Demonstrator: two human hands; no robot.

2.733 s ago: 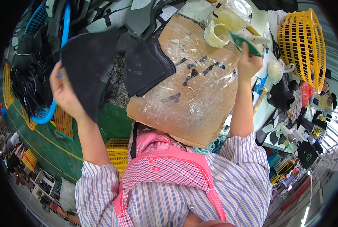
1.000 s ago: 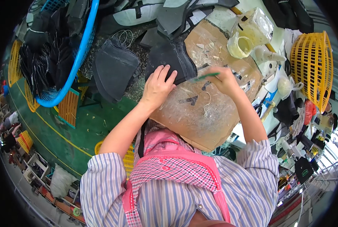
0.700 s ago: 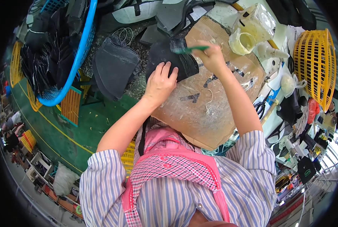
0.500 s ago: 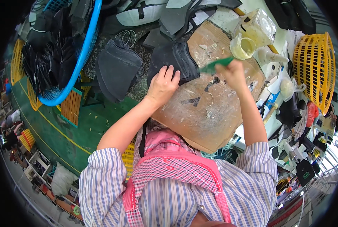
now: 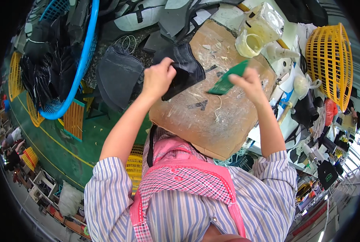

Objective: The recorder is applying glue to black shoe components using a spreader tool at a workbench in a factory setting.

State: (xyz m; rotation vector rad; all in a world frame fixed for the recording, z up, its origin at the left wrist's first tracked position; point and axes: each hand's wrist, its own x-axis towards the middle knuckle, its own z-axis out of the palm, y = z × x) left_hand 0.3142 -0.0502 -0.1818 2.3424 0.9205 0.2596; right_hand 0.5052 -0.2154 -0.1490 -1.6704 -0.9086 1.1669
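Since half a second ago, the left hand (image 5: 159, 78) has gone from lying flat to curling up, and the green scraper (image 5: 229, 79) has swung broadside. At left, a blue-rimmed basket (image 5: 93, 30) holds dark pieces; a grey-black stack (image 5: 117, 76) lies beside it. Next, the left fingers pinch the edge of black panels (image 5: 188, 63), which overlap the cardboard (image 5: 212, 127). Over the cardboard, the right hand (image 5: 250, 84), blurred, pinches the scraper between thumb and fingers. Beyond sits a yellow basket (image 5: 329, 60).
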